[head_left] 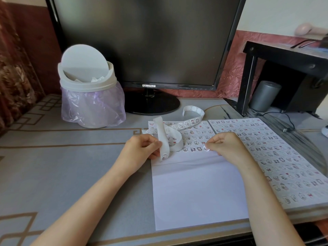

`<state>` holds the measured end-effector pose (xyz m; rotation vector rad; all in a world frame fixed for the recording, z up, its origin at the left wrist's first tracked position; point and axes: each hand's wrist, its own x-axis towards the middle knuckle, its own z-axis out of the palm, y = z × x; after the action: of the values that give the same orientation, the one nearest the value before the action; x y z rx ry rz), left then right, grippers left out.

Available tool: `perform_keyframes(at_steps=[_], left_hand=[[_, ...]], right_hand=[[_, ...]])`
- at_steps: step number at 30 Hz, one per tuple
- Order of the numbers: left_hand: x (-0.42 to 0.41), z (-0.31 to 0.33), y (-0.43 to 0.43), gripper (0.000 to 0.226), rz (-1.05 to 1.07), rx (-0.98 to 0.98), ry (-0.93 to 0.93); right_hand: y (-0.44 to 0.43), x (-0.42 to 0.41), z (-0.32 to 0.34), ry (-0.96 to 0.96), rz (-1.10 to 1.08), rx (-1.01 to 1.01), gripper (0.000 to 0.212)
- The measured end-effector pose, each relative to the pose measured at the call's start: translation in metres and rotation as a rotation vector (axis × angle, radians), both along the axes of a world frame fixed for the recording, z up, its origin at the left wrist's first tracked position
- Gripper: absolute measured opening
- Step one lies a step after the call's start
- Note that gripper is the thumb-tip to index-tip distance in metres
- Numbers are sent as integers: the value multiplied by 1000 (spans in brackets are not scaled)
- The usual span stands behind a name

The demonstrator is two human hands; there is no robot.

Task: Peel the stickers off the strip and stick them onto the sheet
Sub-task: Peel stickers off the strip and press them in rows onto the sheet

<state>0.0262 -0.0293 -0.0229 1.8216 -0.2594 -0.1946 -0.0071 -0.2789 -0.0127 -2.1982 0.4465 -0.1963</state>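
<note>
On the desk (71,166) the sheet (195,189) lies near and centre. The strip (163,137) loops over its far left corner, held at the left edge by the left hand (140,148). The right hand (229,146) pinches a sticker (205,148) mid-sheet. A second sheet (284,166) lies just right. Far left stands a bin (88,82) — the monitor (142,41) is to its right, further back.

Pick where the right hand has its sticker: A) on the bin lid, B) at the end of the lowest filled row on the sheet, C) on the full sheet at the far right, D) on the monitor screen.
B: the right hand holds a round sticker at the end of the lowest filled row of the sheet, with blank paper below.
</note>
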Motion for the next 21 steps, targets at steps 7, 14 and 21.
perform_keyframes(at_steps=[7, 14, 21], left_hand=[[0, 0, 0, 15, 1, -2, 0], [1, -1, 0, 14, 3, 9, 12], [1, -1, 0, 14, 4, 20, 11]], right_hand=[[2, 0, -1, -14, 3, -30, 10], [2, 2, -3, -3, -7, -98, 13], [0, 1, -4, -17, 9, -78, 9]])
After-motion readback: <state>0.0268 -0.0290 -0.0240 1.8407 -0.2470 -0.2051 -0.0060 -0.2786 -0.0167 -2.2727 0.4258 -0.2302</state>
